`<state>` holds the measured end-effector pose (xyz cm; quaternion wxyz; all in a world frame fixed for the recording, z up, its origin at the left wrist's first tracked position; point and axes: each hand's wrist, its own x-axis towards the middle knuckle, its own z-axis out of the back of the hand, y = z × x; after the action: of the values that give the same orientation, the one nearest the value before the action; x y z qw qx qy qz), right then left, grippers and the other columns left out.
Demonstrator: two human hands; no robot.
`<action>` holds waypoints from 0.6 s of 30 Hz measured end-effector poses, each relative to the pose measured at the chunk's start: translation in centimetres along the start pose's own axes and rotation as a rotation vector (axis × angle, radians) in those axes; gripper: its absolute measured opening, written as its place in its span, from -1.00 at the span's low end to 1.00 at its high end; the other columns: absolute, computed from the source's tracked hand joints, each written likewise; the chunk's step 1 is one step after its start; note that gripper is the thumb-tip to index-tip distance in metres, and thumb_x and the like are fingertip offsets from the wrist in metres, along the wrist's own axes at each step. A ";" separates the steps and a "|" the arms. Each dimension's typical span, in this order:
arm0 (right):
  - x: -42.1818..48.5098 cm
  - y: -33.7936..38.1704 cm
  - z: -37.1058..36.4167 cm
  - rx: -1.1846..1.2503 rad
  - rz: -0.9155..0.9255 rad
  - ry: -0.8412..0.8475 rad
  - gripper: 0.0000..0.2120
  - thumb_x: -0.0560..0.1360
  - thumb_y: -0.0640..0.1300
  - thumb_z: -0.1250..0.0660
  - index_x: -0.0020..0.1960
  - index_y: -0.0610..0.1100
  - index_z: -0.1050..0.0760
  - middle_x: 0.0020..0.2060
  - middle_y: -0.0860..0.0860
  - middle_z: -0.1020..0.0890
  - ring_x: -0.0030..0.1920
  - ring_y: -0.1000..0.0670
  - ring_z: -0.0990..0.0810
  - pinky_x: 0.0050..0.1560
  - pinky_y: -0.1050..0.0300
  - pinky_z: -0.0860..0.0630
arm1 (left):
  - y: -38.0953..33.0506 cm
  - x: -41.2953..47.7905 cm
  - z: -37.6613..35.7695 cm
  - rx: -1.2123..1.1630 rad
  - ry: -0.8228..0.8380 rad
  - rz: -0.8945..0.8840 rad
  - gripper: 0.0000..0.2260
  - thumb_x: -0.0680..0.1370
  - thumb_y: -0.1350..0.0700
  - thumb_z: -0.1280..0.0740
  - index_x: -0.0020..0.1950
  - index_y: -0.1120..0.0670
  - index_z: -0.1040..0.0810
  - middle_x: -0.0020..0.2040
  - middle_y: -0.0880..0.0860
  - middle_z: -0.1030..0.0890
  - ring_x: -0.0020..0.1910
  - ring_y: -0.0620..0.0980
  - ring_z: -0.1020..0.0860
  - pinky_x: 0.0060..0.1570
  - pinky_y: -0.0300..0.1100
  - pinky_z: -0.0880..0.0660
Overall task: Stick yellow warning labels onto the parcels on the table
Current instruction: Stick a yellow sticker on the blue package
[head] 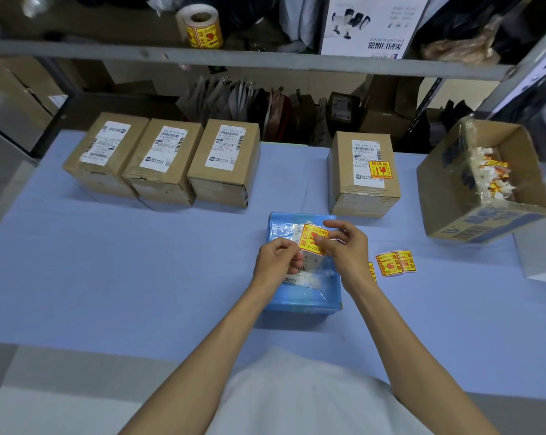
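Head view looking down on a pale blue counter (108, 262); two bare forearms reach fwd.

The left-hand grip (278, 260) and right-hand grip (344, 246) are both clamped on one yellow-and-red rectangular paper warning label (311, 240). L pinches its near-left edge w/ curled fingers. R pinches the far-right side btwn thumb and forefinger. The label is held btwn the two grips, just above a flat blue plastic mailer parcel (300, 298) lying directly beneath them. Can't tell whether the label touches the mailer, or whether backing paper is attached.

Handling, as a judgement:
- The label is prob. featherlight, floppy and tacky on one face, so it could curl and stick to itself or to fingertips. Best held by edges only.
- The mailer looks soft, glossy and crinkled, so it will give under pressure. Lay one edge down, then smooth across.

Around the grips:
- Just right of the R grip, a short strip of spare yellow labels (395, 262) lies on the counter.
- Beyond the grips to the right, a brown cardboard box parcel w/ a yellow label already on it (364, 196).
- Beyond and to the left, three brown cardboard box parcels (163, 183) w/ white shipping labels only, no yellow.
- Far right, an open cardboard box (447, 199) holding crumpled scraps.
- On the shelf well beyond, a roll of yellow labels (201, 26).
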<state>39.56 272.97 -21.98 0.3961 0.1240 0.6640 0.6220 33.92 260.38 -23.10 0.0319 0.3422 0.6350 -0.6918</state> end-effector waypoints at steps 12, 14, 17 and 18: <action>-0.8 -1.0 -0.9 -0.442 0.397 0.027 -0.90 0.42 -0.31 -0.40 -0.14 -0.15 -0.61 -0.21 0.03 -0.65 -0.26 0.18 -0.56 -0.22 0.35 -0.45 | 0.2 0.2 -0.1 -0.040 0.009 -0.018 -0.90 0.56 0.27 -0.29 -0.15 0.20 -0.54 -0.32 0.10 -0.59 -0.46 -0.15 -0.54 -0.41 -0.33 -0.52; -0.9 -1.1 -1.2 -0.435 0.383 0.068 -0.89 0.46 -0.31 -0.36 -0.11 -0.16 -0.63 -0.22 0.05 -0.66 -0.25 0.19 -0.57 -0.22 0.38 -0.47 | 0.2 0.3 -0.1 -0.049 0.019 -0.026 -0.90 0.56 0.26 -0.30 -0.15 0.20 -0.54 -0.31 0.11 -0.59 -0.45 -0.14 -0.54 -0.41 -0.33 -0.51; -1.0 -1.3 -1.3 -0.413 0.359 0.097 -0.87 0.48 -0.30 -0.34 -0.06 -0.17 -0.64 -0.20 0.03 -0.68 -0.20 0.16 -0.61 -0.18 0.37 -0.50 | 0.3 0.4 0.0 -0.056 0.036 -0.043 -0.90 0.57 0.24 -0.30 -0.14 0.20 -0.54 -0.29 0.11 -0.61 -0.43 -0.14 -0.54 -0.39 -0.33 -0.51; -0.9 -1.3 -1.2 -0.395 0.351 0.091 -0.87 0.48 -0.30 -0.34 -0.04 -0.17 -0.63 -0.19 0.04 -0.68 -0.20 0.16 -0.62 -0.18 0.37 -0.51 | 0.3 0.4 0.1 -0.056 0.043 -0.049 -0.89 0.57 0.23 -0.30 -0.14 0.20 -0.54 -0.29 0.11 -0.61 -0.43 -0.14 -0.55 -0.39 -0.33 -0.51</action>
<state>39.75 271.20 -22.91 0.2684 0.1295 0.5153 0.8035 33.75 260.42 -23.60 0.0108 0.3405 0.6630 -0.6666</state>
